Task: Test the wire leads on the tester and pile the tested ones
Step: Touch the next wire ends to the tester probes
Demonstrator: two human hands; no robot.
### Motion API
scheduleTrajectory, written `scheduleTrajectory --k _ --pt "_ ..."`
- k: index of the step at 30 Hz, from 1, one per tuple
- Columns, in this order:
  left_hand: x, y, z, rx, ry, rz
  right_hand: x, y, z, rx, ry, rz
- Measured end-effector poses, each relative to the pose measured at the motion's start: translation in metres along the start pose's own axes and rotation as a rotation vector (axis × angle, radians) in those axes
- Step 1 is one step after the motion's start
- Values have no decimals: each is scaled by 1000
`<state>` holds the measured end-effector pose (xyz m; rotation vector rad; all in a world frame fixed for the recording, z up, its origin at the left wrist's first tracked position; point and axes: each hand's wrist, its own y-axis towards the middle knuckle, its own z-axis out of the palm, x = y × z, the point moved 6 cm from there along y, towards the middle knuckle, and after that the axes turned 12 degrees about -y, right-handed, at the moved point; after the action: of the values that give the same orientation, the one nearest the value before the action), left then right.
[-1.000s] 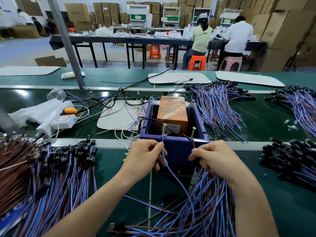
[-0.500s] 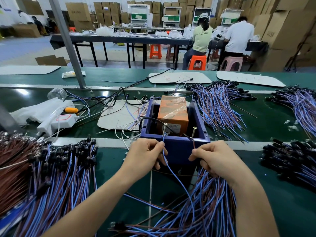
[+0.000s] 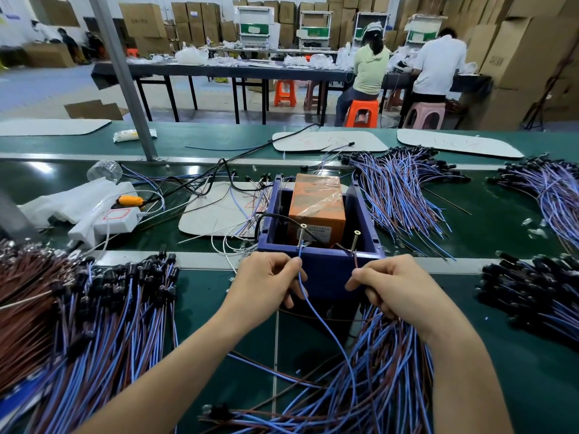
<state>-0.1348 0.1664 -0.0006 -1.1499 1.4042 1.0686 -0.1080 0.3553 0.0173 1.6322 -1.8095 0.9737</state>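
Factory floor, green belt bench [image 3: 219,308], 2 workers [image 3: 371,67] sit at rear. Purple tester box [image 3: 326,270] at centre w/ 2 upright screws. Left hand [image 3: 266,286] pinches blue lead [image 3: 316,314] against left screw [image 3: 302,234]; right hand [image 3: 398,289] pinches brown lead [image 3: 355,263] at right screw [image 3: 355,241], above lead bundle [image 3: 385,371].

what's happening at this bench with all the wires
A person is testing one wire lead at a purple box with an orange unit inside. The left hand pinches the blue wire up to the left screw on the box's front rim; the right hand pinches the brown wire up to the right screw. More leads lie piled beneath the right hand and to the left.
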Motion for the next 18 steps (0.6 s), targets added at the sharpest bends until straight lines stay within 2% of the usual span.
scheduleTrajectory --k 10,18 --pt "0 -1 3 3 -121 -72 -1 4 -2 -70 32 -30" --pt "1 -3 4 -8 -95 -58 -1 5 -2 -60 18 -37"
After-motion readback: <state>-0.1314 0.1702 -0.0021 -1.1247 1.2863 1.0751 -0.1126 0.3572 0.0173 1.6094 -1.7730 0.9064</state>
